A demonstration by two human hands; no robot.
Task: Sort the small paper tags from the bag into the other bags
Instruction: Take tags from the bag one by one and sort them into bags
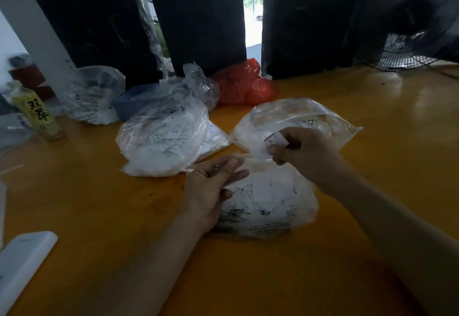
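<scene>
A clear plastic bag (268, 204) stuffed with small white paper tags lies on the yellow table (323, 261) right in front of me. My left hand (211, 184) rests against the bag's left side, fingers spread, touching its upper edge. My right hand (303, 151) hovers above it, pinching a small white paper tag (274, 141). Just behind my right hand lies a nearly flat clear bag (310, 114). Left of that sits a full clear bag of tags (164, 139).
Further back stand another clear bag (94, 94), a blue bag (139, 97) and a red bag (246, 84). Dark fabric-covered blocks (198, 17) line the rear. A fan (409, 20) is at far right, a bottle (37, 112) at left, a white object (22, 261) at the near left edge.
</scene>
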